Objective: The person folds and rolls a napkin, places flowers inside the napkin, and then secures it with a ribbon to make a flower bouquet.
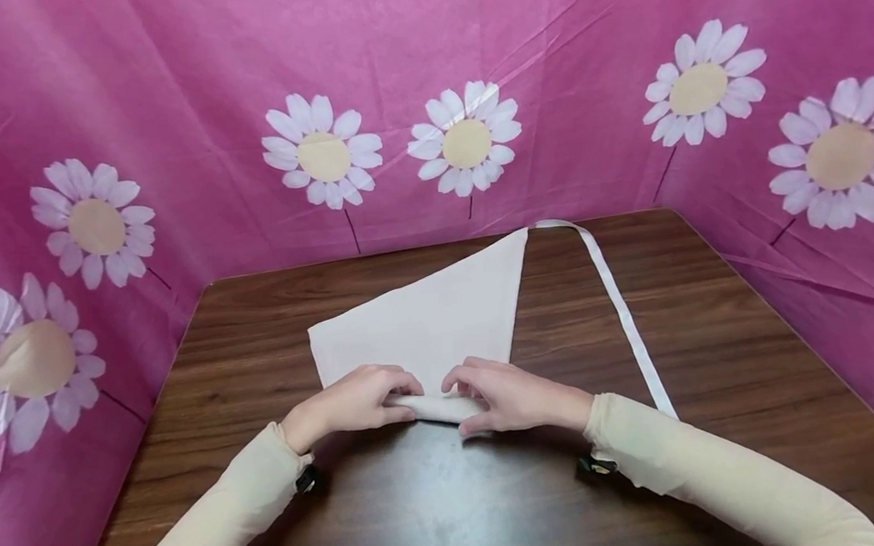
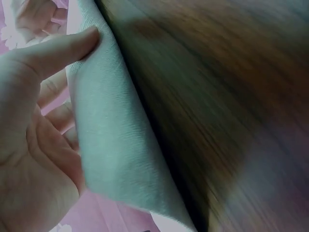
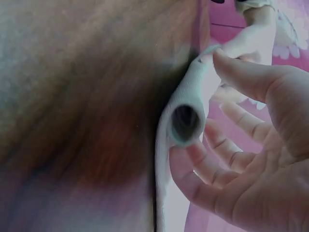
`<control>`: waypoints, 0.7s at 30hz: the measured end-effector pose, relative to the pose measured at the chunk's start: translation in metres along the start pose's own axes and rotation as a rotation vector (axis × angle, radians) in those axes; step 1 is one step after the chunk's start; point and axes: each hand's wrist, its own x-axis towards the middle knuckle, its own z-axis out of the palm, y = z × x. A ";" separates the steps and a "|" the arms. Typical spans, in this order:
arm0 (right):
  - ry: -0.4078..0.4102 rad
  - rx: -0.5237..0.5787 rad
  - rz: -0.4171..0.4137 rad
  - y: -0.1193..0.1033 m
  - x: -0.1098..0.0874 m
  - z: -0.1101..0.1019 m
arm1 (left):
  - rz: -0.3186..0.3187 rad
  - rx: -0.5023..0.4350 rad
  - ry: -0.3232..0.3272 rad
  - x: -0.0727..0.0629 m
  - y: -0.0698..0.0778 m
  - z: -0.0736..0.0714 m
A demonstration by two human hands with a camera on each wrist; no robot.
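Note:
A white cloth [image 1: 432, 315] lies on the brown wooden table [image 1: 435, 490], its near edge rolled into a tube that shows a round open end in the right wrist view. On the left part of this roll [image 2: 111, 125] my left hand [image 1: 362, 399] holds on, thumb on the near side and fingers over the far side. At the roll's right part, my right hand [image 1: 515, 395] curves round it, its thumb [image 3: 251, 75] against the roll. Both hands face each other with a short stretch of roll showing between them.
From the cloth's far corner a narrow white strap [image 1: 619, 304] loops along the table's back and runs toward the right forearm. Pink fabric [image 1: 392, 25] printed with large white daisies hangs behind the table and on both sides.

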 end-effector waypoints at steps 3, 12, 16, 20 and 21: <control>0.003 -0.051 0.011 -0.002 -0.005 0.002 | -0.004 -0.022 0.008 0.004 0.003 0.001; -0.002 -0.091 0.054 0.007 -0.014 0.000 | -0.065 -0.041 0.012 0.013 0.013 0.007; -0.007 -0.086 0.030 0.011 -0.016 -0.003 | -0.082 -0.038 0.010 0.016 0.018 0.009; -0.028 -0.061 0.032 0.014 -0.017 -0.004 | -0.090 -0.035 0.006 0.016 0.021 0.013; -0.032 -0.057 0.036 0.014 -0.018 -0.004 | -0.090 -0.034 0.009 0.016 0.022 0.014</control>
